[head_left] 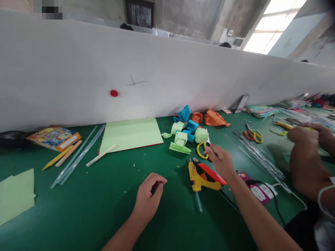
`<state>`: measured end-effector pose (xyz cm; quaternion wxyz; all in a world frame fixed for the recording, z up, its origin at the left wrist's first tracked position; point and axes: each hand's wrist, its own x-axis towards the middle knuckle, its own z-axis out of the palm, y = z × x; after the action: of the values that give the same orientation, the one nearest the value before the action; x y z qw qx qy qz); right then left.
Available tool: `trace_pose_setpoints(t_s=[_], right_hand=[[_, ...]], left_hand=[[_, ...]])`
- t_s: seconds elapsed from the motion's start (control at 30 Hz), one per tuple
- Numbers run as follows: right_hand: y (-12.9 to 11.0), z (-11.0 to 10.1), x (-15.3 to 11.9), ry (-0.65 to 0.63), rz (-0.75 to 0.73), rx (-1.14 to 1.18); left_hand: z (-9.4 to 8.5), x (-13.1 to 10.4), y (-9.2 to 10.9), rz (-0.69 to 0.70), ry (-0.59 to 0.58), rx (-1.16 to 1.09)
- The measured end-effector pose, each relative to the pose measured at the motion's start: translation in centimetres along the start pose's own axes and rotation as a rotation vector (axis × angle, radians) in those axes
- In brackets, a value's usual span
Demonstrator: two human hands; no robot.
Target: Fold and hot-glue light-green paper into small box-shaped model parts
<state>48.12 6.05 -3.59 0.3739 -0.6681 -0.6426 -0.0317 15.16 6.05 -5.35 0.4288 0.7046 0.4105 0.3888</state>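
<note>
Green table (78, 209), white partition (65, 69) behind

The table (91, 209) is a deep green, and the divider wall (183, 69) behind it is plain white with a little red dot (114, 93) stuck on it. There's a pale green paper sheet (131, 134) with a red edge peeking out underneath, folded paper blocks (180, 137) in light green and blue, orange folded pieces (214, 118), and an orange-and-blue patterned box (53, 137). The right hand (220, 160) is at yellow-handled scissors (202, 150), next to a yellow glue gun (200, 179) and a red-handled tool (210, 173), and there's a second red-and-yellow pair of scissors (253, 135).
</note>
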Motion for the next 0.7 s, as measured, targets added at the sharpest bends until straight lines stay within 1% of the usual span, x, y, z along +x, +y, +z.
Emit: trace_pose_setpoints(t_s=[0.07, 0.13, 0.2, 0.3, 0.4, 0.53, 0.63, 0.7], right_hand=[[-2.0, 0.3, -0.7, -0.081, -0.090, 0.008], [-3.8, 0.5, -0.4, -0.153, -0.165, -0.003], [-5.2, 0.7, 0.9, -0.216, -0.222, -0.030], [-6.8, 1.6, 4.1, -0.305, -0.256, -0.111], [-8.1, 3.9, 7.8, -0.413, -0.258, -0.230], [-9.9, 8.3, 11.9, -0.551, -0.229, -0.406], [-11.1, 11.0, 13.7, -0.648, -0.177, -0.495], [-11.7, 11.9, 14.4, -0.698, -0.148, -0.515]], left_hand=[[0.0, 0.0, 0.1, 0.000, -0.014, 0.004], [0.0, 0.0, 0.1, 0.001, -0.029, 0.007], [0.0, 0.0, 0.1, 0.004, -0.041, 0.009], [0.0, 0.0, 0.0, 0.010, -0.050, 0.004], [0.1, -0.1, -0.2, 0.015, -0.053, -0.008], [0.1, -0.3, -0.3, 0.019, -0.045, -0.021], [0.1, -0.5, -0.3, 0.015, -0.036, -0.023], [0.1, -0.5, -0.3, 0.011, -0.040, -0.022]])
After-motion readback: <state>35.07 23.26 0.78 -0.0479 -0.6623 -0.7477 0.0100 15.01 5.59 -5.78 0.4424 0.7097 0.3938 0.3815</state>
